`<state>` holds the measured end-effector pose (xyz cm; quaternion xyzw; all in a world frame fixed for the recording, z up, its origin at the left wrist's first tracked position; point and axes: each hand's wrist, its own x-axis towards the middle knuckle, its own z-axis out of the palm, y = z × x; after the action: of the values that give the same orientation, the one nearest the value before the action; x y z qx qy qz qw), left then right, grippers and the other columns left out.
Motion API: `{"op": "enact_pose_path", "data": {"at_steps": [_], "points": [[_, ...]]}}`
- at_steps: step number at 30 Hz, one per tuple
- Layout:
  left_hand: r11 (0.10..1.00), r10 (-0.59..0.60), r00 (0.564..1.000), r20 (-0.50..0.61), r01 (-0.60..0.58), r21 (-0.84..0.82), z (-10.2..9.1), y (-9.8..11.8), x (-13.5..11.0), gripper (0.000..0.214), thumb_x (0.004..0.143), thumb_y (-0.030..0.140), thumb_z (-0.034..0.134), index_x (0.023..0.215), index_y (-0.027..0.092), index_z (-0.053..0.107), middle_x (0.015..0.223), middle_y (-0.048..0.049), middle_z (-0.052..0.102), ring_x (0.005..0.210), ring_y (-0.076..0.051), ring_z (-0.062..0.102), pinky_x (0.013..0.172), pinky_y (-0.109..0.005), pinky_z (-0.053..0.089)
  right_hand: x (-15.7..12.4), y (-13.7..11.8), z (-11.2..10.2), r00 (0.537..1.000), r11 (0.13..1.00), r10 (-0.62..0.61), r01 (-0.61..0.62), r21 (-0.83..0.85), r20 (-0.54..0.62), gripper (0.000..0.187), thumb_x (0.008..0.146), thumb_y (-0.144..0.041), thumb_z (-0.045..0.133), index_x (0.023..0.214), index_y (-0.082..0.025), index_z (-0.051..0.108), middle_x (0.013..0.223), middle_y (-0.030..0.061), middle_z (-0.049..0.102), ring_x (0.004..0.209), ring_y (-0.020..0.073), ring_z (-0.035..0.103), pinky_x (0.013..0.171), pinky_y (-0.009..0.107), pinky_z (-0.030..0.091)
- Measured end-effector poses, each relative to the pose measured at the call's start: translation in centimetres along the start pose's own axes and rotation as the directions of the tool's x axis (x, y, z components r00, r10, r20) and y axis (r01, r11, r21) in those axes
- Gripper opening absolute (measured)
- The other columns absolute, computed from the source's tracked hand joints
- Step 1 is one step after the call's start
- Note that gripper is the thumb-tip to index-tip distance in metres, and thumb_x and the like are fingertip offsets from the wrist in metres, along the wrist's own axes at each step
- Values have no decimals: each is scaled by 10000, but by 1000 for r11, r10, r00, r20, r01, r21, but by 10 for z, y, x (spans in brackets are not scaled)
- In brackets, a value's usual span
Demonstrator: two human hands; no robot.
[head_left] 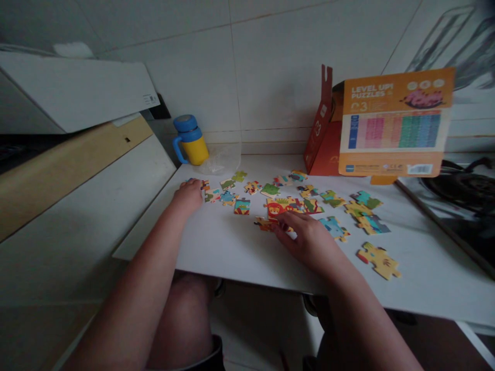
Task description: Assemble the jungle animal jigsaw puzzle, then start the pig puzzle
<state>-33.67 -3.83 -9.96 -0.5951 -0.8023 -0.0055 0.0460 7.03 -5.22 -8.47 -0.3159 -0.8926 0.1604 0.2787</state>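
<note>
Several colourful jigsaw pieces lie scattered on a white table. My right hand rests on the table with its fingers pressed on a small orange piece, just below a joined lion section. My left hand lies curled at the table's left edge, touching a piece at the end of the row. A yellow piece lies apart at the right.
An orange puzzle box stands open at the back right. A yellow mug with a blue lid and a clear plastic bag sit at the back left against the tiled wall. A stove borders the right.
</note>
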Motion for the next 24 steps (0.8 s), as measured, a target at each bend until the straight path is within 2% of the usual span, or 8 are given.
{"op": "enact_pose_path", "data": {"at_steps": [4, 8, 12, 17, 20, 24], "points": [[998, -4, 982, 190, -7, 60, -20, -18, 31, 446, 930, 324, 611, 1327, 141, 701, 1421, -180, 676, 1337, -331, 602, 1129, -379, 441, 0, 0, -3, 1000, 1000, 7, -7, -10, 27, 75, 1005, -236, 578, 958, -214, 633, 896, 64, 718, 784, 205, 656, 725, 304, 426], [998, 17, 952, 307, -35, 56, -40, -35, 50, 637, 827, 523, 717, 1316, 116, 712, 1381, -198, 695, 1186, -335, 668, 1002, -340, 501, 0, 1, -5, 997, 999, 34, -32, -28, 63, 80, 994, -229, 585, 922, -214, 615, 880, 62, 708, 751, 186, 632, 699, 290, 395], [996, 80, 937, 340, -89, 10, -48, -42, 59, 668, 732, 554, 782, 1286, 186, 725, 1342, -129, 719, 1155, -304, 669, 966, -312, 505, 0, 0, -4, 996, 998, 53, -51, -27, 77, 89, 1000, -235, 580, 921, -214, 615, 881, 57, 706, 729, 175, 614, 690, 288, 385], [980, 197, 907, 371, -183, -74, -46, -46, 71, 772, 676, 504, 808, 1388, 238, 679, 1486, -118, 650, 1287, -304, 619, 1073, -330, 463, 1, 1, -4, 992, 998, 66, -64, -15, 110, 79, 997, -224, 580, 952, -203, 641, 899, 64, 708, 755, 183, 627, 702, 291, 398], [980, 197, 889, 414, -173, -96, -45, -49, 79, 759, 654, 528, 805, 1346, 235, 697, 1473, -117, 663, 1261, -297, 632, 1063, -332, 466, 1, 1, -3, 990, 997, 78, -76, -27, 116, 64, 987, -221, 593, 968, -200, 650, 905, 62, 709, 764, 187, 629, 705, 291, 400], [987, 155, 898, 412, -128, -93, -44, -50, 87, 705, 578, 543, 841, 1197, 223, 740, 1308, -106, 744, 1108, -292, 690, 943, -326, 512, 1, -1, -1, 993, 998, 54, -52, -24, 104, 108, 1016, -236, 566, 979, -197, 659, 888, 60, 702, 742, 178, 616, 692, 289, 397]]}}
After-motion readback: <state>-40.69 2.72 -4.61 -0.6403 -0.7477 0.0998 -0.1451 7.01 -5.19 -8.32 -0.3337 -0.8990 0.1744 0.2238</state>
